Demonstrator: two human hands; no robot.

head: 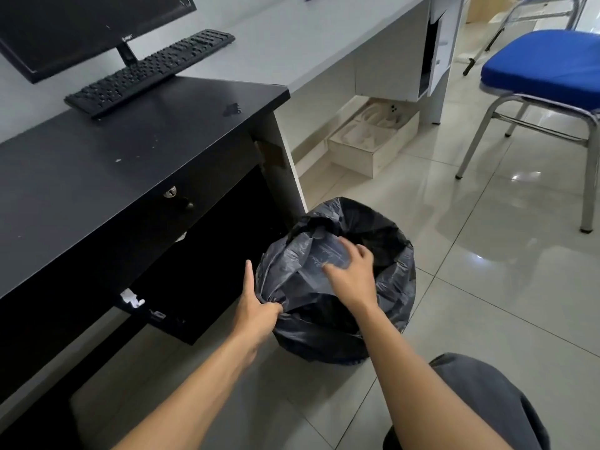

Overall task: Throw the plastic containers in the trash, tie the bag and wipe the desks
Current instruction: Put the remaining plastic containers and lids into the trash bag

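Through the head camera, looking down, the trash bag (393, 254) stands on the tiled floor (487, 287) just off the end leg of the black desk (130, 164). It lines a round bin and covers it almost completely.

The left hand (259, 315) is at the bag's rim on the side nearest the desk. Its thumb and lower fingers are curled round a bunched twist of plastic, while the index finger (249, 274) points straight up, clear of the bag. The right hand (355, 276) is over the bag's mouth, farther from the desk. Its fingers are spread and bent, with the tips on a stretched flap of the plastic. That hand is blurred, so I cannot tell whether it pinches the flap or only touches it.

The bag is black, glossy and heavily crumpled. Where it is pulled taut under the right hand it turns pale grey and half see-through, with faint print I cannot read. Its far rim is folded over the bin's edge.

The flap and the right hand hide what is inside the bag. On the back of the desk top a keyboard (149, 73) lies aslant, and behind it a monitor (81, 27) is cut off by the frame.
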